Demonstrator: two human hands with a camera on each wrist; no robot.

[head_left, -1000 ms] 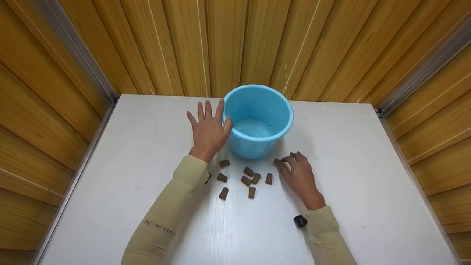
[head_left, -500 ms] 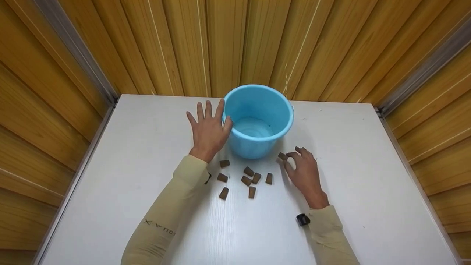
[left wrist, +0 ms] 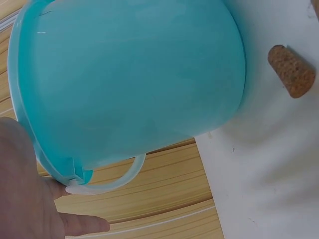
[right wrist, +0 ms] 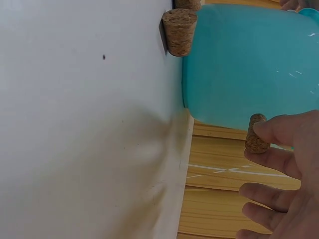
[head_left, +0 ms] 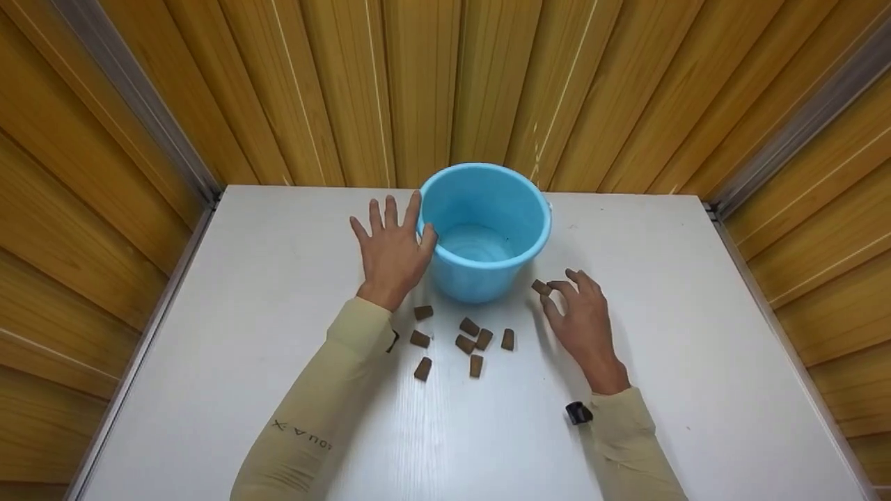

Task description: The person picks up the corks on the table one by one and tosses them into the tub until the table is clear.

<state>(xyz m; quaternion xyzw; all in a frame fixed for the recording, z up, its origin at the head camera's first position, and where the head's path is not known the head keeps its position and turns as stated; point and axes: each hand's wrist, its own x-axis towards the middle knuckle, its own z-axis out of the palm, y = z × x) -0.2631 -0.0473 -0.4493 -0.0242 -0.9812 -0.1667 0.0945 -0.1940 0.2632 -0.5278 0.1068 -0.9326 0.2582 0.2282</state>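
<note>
A light blue bucket [head_left: 477,284] stands upright at the back middle of the white table. Against its left rim rests my left hand [head_left: 392,259], fingers spread and straight; the left wrist view shows the palm [left wrist: 20,184] beside the rim and the white handle [left wrist: 112,185]. My right hand [head_left: 585,323] pinches a tapered cork stopper [right wrist: 255,142] between thumb and index finger, lifted off the table to the right of the bucket. Its other fingers are held apart from the cork. Several more cork stoppers [head_left: 476,366] lie loose in front of the bucket.
The white tabletop [head_left: 696,313] meets wood-patterned panels [head_left: 418,90] at the back and on both sides. Metal strips [head_left: 150,104] run along the corners. Dark marks dot the table to the right of the bucket.
My right hand has raised its cork from the table and carried it slightly right and away from me. My left hand stays at the bucket rim, and the loose corks lie as before.
</note>
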